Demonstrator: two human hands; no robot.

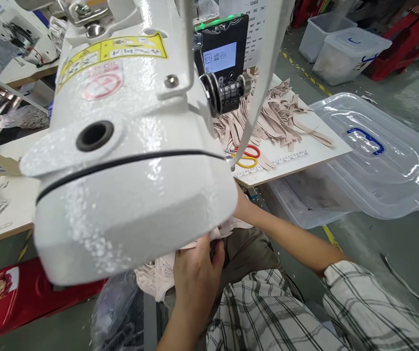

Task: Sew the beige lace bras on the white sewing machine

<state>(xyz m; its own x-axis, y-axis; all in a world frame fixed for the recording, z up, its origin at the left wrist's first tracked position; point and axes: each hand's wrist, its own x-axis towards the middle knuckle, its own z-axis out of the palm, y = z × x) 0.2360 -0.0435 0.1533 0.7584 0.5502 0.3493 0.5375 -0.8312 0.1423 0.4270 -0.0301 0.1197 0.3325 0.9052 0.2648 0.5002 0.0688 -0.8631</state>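
Observation:
A white sewing machine head [132, 209] fills the middle of the view and hides the needle area. Below its lower edge, my left hand [197, 273] is closed on a pale pink lace garment piece [156, 278]; its fingertips go out of sight under the machine. My right hand [243, 207] reaches in from the right and is mostly covered by the machine head, so its fingers do not show. Light fabric [231, 226] lies between the hands, above my lap. A pale elastic tape [258, 107] runs down past the tension knob [244, 85] beside the machine.
On the white table [293, 158] lie beige straps [275, 117] and red-and-yellow-handled scissors [248, 157]. A control panel [222, 61] stands behind. Right of the table is a clear plastic box lid [388, 161]. A red stool [19, 297] and a plastic bag [118, 312] sit at lower left.

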